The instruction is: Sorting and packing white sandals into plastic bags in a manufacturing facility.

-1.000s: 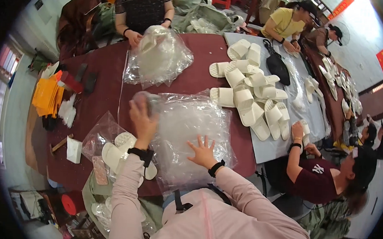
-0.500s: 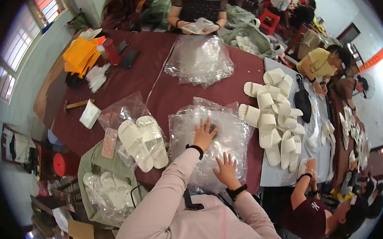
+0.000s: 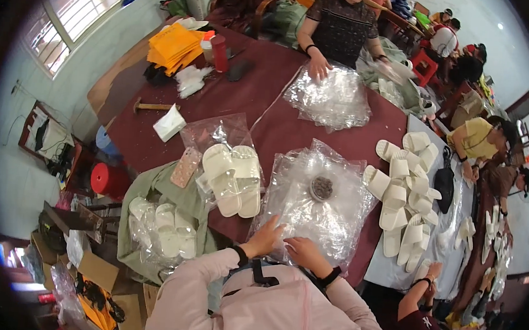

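Observation:
A stack of clear plastic bags (image 3: 294, 185) lies in front of me on the dark red tabletop. On top of it rests a small round tub of dark bits (image 3: 321, 189). My left hand (image 3: 264, 236) touches the stack's near left edge, its fingers stretched forward. Just to its right, my right hand (image 3: 307, 254) has its fingers bent and pressed together on the near edge of a bag; the fingertips are small and partly hidden. Left of the stack, a pair of white slippers (image 3: 233, 178) lies partly under clear plastic, beside a phone in a pinkish case (image 3: 186, 167).
White slippers (image 3: 406, 193) are heaped on the right. Bagged slippers (image 3: 165, 228) lie in a green sack at lower left. A hammer (image 3: 155, 106), orange packets (image 3: 176, 47) and a red bottle (image 3: 219, 54) stand farther off. Across the table, a person (image 3: 338, 32) touches more bags (image 3: 336, 99).
Both my hands have drawn back from the middle of the stack to its near edge, uncovering the tub. The person opposite has lowered a hand onto their bags. My view has shifted left.

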Demonstrator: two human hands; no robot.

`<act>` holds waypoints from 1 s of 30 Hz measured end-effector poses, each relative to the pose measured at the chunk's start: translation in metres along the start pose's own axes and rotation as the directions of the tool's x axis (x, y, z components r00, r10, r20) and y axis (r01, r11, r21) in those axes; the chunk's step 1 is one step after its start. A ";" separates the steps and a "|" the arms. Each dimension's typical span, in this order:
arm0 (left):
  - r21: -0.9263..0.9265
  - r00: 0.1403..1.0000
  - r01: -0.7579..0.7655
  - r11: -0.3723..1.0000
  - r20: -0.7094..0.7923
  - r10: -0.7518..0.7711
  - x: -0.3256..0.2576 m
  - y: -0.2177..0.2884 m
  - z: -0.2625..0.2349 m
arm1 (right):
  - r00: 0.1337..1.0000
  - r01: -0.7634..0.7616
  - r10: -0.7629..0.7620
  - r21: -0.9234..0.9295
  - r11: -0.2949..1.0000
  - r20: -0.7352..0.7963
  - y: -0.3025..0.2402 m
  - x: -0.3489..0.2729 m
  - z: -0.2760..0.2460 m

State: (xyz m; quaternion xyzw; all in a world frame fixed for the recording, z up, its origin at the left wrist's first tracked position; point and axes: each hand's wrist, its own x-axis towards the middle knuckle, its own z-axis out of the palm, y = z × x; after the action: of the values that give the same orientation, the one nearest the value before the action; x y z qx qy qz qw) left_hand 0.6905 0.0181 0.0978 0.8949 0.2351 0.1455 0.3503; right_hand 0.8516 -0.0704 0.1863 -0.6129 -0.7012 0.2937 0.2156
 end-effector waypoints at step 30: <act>-0.253 0.449 0.523 0.814 -0.730 -0.516 -0.032 -0.081 -0.122 | 0.962 -0.255 0.243 -0.091 0.963 -0.121 -0.015 0.134 0.061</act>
State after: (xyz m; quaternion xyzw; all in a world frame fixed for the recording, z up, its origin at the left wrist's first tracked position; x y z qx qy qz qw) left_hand 0.5856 0.1215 0.1247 0.6292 0.6235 0.3982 0.2382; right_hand 0.7792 0.0512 0.1436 -0.7218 -0.6201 0.2475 0.1821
